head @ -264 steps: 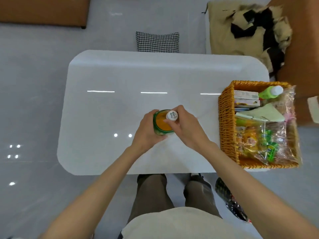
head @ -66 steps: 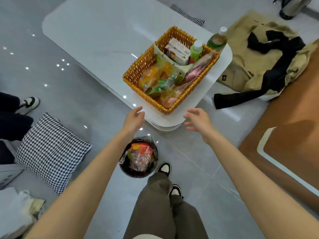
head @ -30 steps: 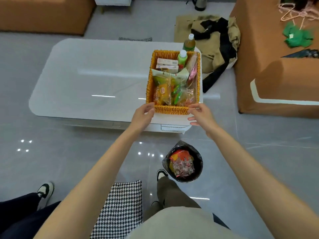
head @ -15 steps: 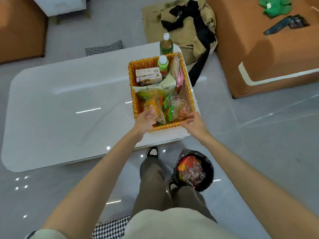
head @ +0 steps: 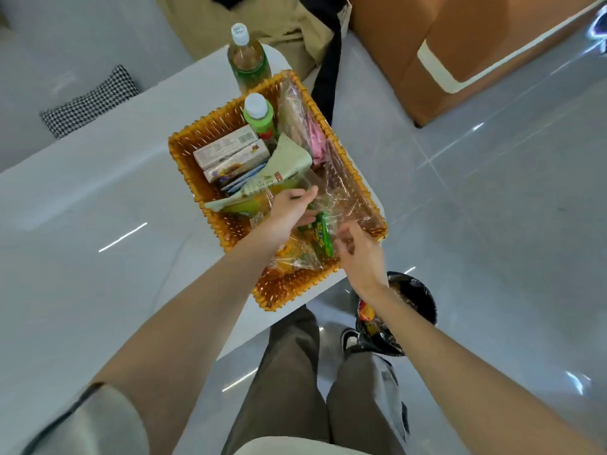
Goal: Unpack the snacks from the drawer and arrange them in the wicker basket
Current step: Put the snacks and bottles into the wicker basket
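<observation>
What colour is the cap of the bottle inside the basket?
White cap on a green bottle, seen in the head view.
</observation>
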A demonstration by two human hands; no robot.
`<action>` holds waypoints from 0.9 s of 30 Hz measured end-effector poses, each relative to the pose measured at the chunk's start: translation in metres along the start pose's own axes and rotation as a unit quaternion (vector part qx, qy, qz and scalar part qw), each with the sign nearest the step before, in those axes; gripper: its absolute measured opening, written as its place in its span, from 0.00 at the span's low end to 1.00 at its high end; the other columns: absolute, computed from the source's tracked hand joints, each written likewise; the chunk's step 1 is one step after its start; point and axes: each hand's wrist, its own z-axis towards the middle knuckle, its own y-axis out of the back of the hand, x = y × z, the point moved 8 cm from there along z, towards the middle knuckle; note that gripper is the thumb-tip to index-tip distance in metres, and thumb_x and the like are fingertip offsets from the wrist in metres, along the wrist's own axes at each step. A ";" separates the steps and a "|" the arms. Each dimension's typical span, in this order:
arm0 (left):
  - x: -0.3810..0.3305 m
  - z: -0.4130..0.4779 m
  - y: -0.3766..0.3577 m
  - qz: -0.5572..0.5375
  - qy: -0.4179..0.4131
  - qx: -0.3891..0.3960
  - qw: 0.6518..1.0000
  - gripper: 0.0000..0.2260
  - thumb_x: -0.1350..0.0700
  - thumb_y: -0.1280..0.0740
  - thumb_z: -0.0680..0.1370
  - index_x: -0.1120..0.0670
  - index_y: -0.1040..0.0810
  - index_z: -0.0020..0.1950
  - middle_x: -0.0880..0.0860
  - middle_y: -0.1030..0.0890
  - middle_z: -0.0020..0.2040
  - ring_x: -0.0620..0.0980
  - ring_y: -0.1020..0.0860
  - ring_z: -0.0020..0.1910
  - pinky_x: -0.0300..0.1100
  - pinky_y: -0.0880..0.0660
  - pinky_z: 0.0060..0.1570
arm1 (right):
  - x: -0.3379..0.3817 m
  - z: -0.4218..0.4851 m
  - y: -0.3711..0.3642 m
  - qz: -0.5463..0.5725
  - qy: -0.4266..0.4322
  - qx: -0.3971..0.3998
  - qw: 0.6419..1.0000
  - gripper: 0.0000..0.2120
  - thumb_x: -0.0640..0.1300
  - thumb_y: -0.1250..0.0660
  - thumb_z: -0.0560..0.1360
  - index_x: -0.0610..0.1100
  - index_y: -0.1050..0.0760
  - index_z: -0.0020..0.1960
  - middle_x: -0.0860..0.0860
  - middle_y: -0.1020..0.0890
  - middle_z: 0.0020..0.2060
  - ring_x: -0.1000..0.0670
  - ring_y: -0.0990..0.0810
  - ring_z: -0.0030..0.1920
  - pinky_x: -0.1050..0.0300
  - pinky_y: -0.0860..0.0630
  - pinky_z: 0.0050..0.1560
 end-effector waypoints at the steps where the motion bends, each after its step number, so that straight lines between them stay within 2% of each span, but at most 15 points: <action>1: -0.004 0.009 -0.001 -0.008 -0.006 -0.009 1.000 0.15 0.53 0.30 0.77 0.58 0.23 0.61 0.49 0.21 0.48 0.45 0.19 0.37 0.36 0.19 0.38 | 0.002 0.003 0.000 -0.012 0.024 -0.009 1.000 0.04 0.37 0.34 0.78 0.44 0.24 0.50 0.53 0.19 0.41 0.53 0.21 0.39 0.58 0.21 0.39; 3: -0.012 0.021 -0.003 -0.012 -0.024 -0.026 0.999 0.05 0.57 0.30 0.77 0.57 0.21 0.49 0.51 0.22 0.42 0.45 0.22 0.32 0.36 0.20 0.36 | 0.008 0.007 -0.001 -0.074 0.112 -0.015 0.991 0.04 0.32 0.31 0.74 0.39 0.21 0.44 0.49 0.19 0.37 0.49 0.21 0.36 0.52 0.20 0.36; 6: -0.026 0.036 0.001 -0.015 -0.065 -0.061 0.996 0.03 0.59 0.33 0.78 0.58 0.24 0.48 0.55 0.22 0.44 0.46 0.23 0.34 0.34 0.21 0.33 | 0.007 0.002 -0.008 -0.199 0.227 0.015 0.953 0.10 0.26 0.26 0.62 0.37 0.21 0.39 0.45 0.22 0.31 0.44 0.23 0.31 0.50 0.23 0.25; 9: -0.040 0.050 0.005 0.106 -0.119 -0.058 0.985 0.03 0.57 0.32 0.78 0.56 0.24 0.49 0.54 0.19 0.51 0.51 0.20 0.47 0.46 0.19 0.49 | -0.005 -0.004 -0.011 -0.283 0.234 0.046 0.929 0.21 0.25 0.23 0.56 0.38 0.19 0.46 0.46 0.21 0.33 0.45 0.22 0.33 0.53 0.22 0.23; 10: -0.042 0.052 0.003 0.154 -0.139 -0.042 0.977 0.04 0.56 0.31 0.77 0.55 0.24 0.50 0.52 0.20 0.50 0.51 0.20 0.50 0.48 0.20 0.52 | -0.007 -0.005 -0.010 -0.289 0.220 0.066 0.929 0.21 0.26 0.24 0.59 0.38 0.19 0.49 0.46 0.19 0.36 0.45 0.20 0.37 0.51 0.20 0.27; 11: -0.044 0.050 0.001 0.204 -0.165 -0.024 0.965 0.05 0.56 0.31 0.77 0.54 0.26 0.50 0.49 0.21 0.48 0.50 0.21 0.50 0.48 0.21 0.53 | -0.007 -0.007 -0.010 -0.278 0.198 0.092 0.935 0.19 0.29 0.26 0.64 0.40 0.19 0.53 0.46 0.18 0.41 0.45 0.20 0.43 0.49 0.18 0.35; 13: -0.056 0.034 -0.008 0.319 -0.276 -0.005 0.907 0.06 0.57 0.32 0.78 0.54 0.27 0.51 0.49 0.24 0.48 0.47 0.23 0.49 0.42 0.24 0.52 | -0.019 -0.009 0.000 -0.193 0.064 0.151 0.967 0.13 0.41 0.33 0.75 0.47 0.20 0.58 0.52 0.19 0.54 0.51 0.23 0.55 0.51 0.22 0.54; 14: -0.063 0.023 -0.016 0.377 -0.348 0.009 0.858 0.07 0.56 0.32 0.78 0.55 0.27 0.53 0.50 0.24 0.51 0.47 0.25 0.50 0.41 0.26 0.55 | -0.027 -0.010 0.007 -0.114 -0.030 0.162 0.980 0.11 0.46 0.36 0.77 0.52 0.20 0.58 0.55 0.20 0.55 0.55 0.23 0.53 0.56 0.24 0.56; 16: -0.071 0.001 -0.039 0.491 -0.454 0.075 0.740 0.14 0.52 0.33 0.78 0.54 0.26 0.62 0.51 0.27 0.62 0.50 0.29 0.60 0.42 0.32 0.63 | -0.036 -0.011 0.017 0.075 -0.164 0.125 0.976 0.08 0.48 0.39 0.80 0.53 0.22 0.54 0.54 0.18 0.52 0.56 0.22 0.42 0.55 0.23 0.51; 18: -0.064 -0.006 -0.059 0.603 -0.480 0.154 0.618 0.20 0.48 0.35 0.78 0.50 0.28 0.69 0.49 0.30 0.69 0.53 0.35 0.66 0.48 0.36 0.67 | -0.042 -0.006 0.017 0.164 -0.242 0.091 0.952 0.09 0.49 0.36 0.79 0.48 0.28 0.58 0.51 0.18 0.50 0.53 0.19 0.44 0.50 0.21 0.55; 20: -0.056 -0.002 -0.068 0.684 -0.463 0.198 0.528 0.20 0.45 0.36 0.78 0.47 0.28 0.70 0.47 0.30 0.70 0.54 0.36 0.66 0.50 0.38 0.66 | -0.040 -0.004 -0.001 0.197 -0.292 0.154 0.923 0.20 0.52 0.34 0.78 0.44 0.30 0.65 0.51 0.20 0.53 0.52 0.19 0.51 0.51 0.22 0.59; 21: -0.054 0.002 -0.069 0.707 -0.452 0.206 0.503 0.19 0.45 0.36 0.78 0.46 0.27 0.69 0.46 0.28 0.68 0.53 0.36 0.64 0.50 0.39 0.64 | -0.037 -0.003 -0.011 0.197 -0.299 0.190 0.914 0.23 0.54 0.34 0.77 0.42 0.29 0.67 0.51 0.21 0.54 0.52 0.20 0.52 0.52 0.22 0.60; 23: -0.058 0.005 -0.070 0.722 -0.441 0.214 0.488 0.16 0.45 0.36 0.78 0.46 0.23 0.64 0.46 0.25 0.63 0.52 0.35 0.62 0.48 0.41 0.62 | -0.033 0.002 -0.021 0.164 -0.286 0.226 0.917 0.24 0.58 0.33 0.75 0.41 0.24 0.63 0.50 0.19 0.53 0.52 0.19 0.53 0.51 0.23 0.61; 25: -0.066 0.008 -0.069 0.708 -0.441 0.217 0.507 0.12 0.45 0.35 0.77 0.46 0.18 0.57 0.47 0.23 0.55 0.52 0.34 0.60 0.48 0.44 0.62 | -0.032 0.010 -0.020 0.137 -0.265 0.189 0.935 0.15 0.54 0.30 0.74 0.43 0.18 0.53 0.49 0.16 0.47 0.52 0.17 0.48 0.54 0.21 0.57; 27: -0.072 0.012 -0.064 0.690 -0.437 0.219 0.534 0.11 0.45 0.34 0.77 0.46 0.17 0.55 0.48 0.26 0.50 0.52 0.32 0.58 0.44 0.44 0.60 | -0.033 0.015 -0.009 0.102 -0.254 0.105 0.956 0.07 0.47 0.28 0.74 0.44 0.16 0.48 0.50 0.15 0.42 0.55 0.18 0.41 0.68 0.22 0.44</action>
